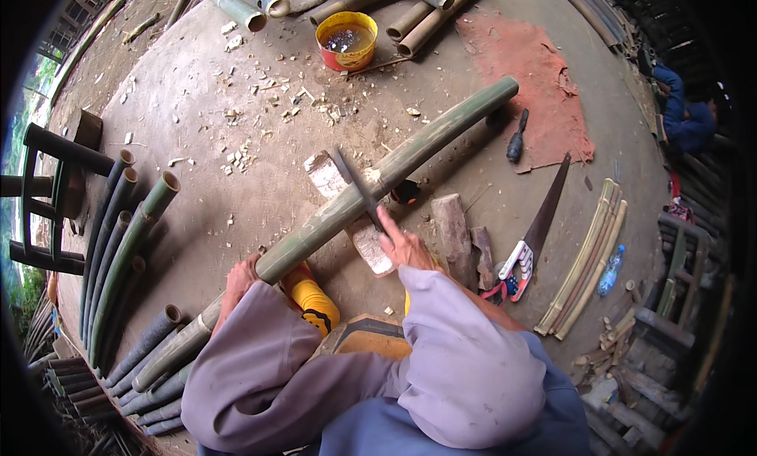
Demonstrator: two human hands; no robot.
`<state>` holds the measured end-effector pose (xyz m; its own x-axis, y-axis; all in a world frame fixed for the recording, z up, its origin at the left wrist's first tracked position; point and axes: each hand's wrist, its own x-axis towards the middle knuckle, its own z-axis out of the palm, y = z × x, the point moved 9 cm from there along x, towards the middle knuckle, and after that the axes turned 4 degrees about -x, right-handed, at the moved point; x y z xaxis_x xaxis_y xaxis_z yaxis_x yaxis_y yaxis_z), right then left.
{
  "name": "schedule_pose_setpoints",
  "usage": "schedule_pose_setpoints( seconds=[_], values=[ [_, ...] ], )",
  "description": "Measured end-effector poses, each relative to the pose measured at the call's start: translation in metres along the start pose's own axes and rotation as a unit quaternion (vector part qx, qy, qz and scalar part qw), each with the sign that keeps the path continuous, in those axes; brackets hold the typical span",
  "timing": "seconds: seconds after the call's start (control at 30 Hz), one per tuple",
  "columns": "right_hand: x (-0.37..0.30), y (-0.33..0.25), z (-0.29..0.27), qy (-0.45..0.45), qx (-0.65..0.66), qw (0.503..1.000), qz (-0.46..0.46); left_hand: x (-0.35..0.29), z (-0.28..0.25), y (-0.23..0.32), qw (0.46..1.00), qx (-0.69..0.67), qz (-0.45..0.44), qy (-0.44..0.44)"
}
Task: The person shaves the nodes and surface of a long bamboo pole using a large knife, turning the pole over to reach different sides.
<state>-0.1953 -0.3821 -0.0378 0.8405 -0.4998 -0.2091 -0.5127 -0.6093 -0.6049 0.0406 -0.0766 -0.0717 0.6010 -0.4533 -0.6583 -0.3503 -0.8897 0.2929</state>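
Note:
A thick green bamboo pole (331,219) slants from near my lap up to the far right, lying across a pale wooden block (371,249). My left hand (239,282) is closed at the pole's near end, with its fingers partly hidden by the sleeve and the pole. In my right hand (408,247) is a long, dark, narrow blade-like tool (357,180), slightly blurred. It crosses over the pole at its middle, directly above the block; contact with the bamboo cannot be made out. My index finger stretches along the tool.
A handsaw (544,219) and a dark-handled tool (517,137) lie to the right. Bamboo strips (583,259) and a bottle (611,271) are beyond. Curved bamboo poles (134,251) stand left. A yellow tub (347,42) holds liquid. Another person (686,113) sits far right.

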Motion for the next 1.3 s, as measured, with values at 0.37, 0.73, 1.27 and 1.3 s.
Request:
schedule_pose_setpoints(
  seconds=[0.37, 0.73, 1.27, 1.3],
  values=[
    [0.014, 0.007, -0.002, 0.009, -0.080, 0.991, -0.103, -0.018, 0.002, 0.010, 0.973, 0.079, 0.105, 0.188],
    [0.012, 0.037, -0.046, 0.210, 0.038, 0.976, 0.041, -0.010, -0.009, 0.022, 0.998, 0.006, 0.047, 0.046],
    [0.013, 0.047, -0.044, 0.123, 0.089, 0.978, 0.140, -0.018, -0.006, 0.020, 0.984, 0.032, 0.103, 0.144],
    [0.018, 0.036, -0.038, 0.083, 0.074, 0.991, 0.067, -0.018, -0.005, 0.021, 0.986, 0.030, 0.096, 0.133]
  ],
)
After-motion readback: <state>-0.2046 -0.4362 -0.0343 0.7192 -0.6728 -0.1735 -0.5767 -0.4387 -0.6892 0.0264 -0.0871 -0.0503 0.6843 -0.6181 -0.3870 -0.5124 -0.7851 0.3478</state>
